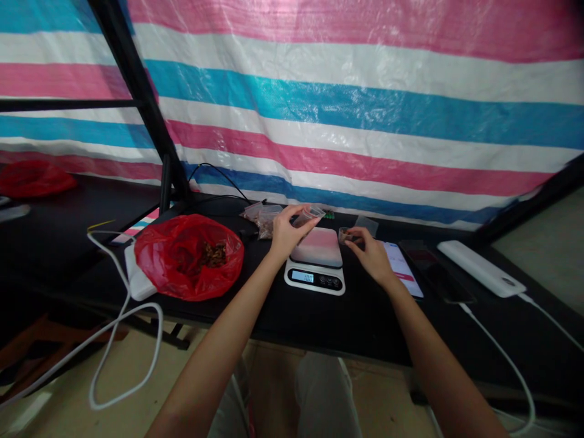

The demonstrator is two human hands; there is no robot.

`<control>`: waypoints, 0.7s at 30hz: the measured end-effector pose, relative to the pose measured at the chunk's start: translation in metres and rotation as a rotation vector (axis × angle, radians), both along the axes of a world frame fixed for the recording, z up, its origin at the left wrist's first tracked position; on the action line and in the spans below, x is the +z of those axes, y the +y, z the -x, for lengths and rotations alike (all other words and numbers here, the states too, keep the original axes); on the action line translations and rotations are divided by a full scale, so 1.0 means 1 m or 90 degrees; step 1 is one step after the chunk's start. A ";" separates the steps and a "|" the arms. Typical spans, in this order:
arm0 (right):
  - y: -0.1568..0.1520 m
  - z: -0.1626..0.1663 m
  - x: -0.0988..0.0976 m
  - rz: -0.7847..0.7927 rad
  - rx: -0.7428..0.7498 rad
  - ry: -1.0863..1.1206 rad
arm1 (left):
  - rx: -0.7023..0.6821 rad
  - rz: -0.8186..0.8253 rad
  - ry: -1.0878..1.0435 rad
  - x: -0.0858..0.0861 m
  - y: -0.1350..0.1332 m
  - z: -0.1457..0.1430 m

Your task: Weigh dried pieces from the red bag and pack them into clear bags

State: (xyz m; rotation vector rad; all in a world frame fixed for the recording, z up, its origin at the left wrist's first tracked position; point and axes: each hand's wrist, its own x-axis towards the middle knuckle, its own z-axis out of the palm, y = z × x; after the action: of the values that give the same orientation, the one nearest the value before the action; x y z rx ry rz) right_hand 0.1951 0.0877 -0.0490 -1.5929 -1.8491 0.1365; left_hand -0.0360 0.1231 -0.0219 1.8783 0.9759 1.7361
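My left hand (287, 234) is closed on a small clear plastic bag (311, 214), raised over the back left of a white kitchen scale (337, 289). The scale's plate (319, 246) lies below the bag, and its lit display (302, 277) shows digits that look like 100. To the right of the plate, my right hand (371, 258) grips a small clear container (343, 235) with brown bits in it. Behind that hand lies a clear plastic piece (366, 225), partly hidden. Filled clear bags (267, 222) of brown pieces sit beyond my left hand.
A red plastic bag (164, 255) with brown dried pieces (213, 254) stands open at left. On the right lie a lit phone (404, 271), a dark phone (438, 274) and a white power bank (481, 267). White cables (159, 316) loop past the table's front edge.
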 end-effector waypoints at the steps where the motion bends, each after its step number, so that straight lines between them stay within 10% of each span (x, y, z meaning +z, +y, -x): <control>1: -0.002 0.000 0.000 0.012 -0.015 -0.051 | 0.000 0.003 -0.001 0.000 -0.001 0.000; 8: -0.014 -0.002 0.000 0.058 -0.084 -0.236 | 0.011 -0.006 -0.012 0.000 -0.006 -0.001; 13: -0.024 0.013 0.018 -0.075 -0.118 -0.116 | 0.036 -0.057 0.006 0.000 -0.008 -0.002; 21: -0.001 0.075 0.041 -0.007 0.164 0.173 | 0.026 -0.063 0.055 0.001 -0.008 0.000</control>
State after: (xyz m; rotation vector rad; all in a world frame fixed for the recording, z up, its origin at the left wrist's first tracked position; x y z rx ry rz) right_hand 0.1197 0.0871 -0.0080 -1.2529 -1.8259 0.4343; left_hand -0.0356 0.1148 -0.0212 2.0245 0.9824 1.7693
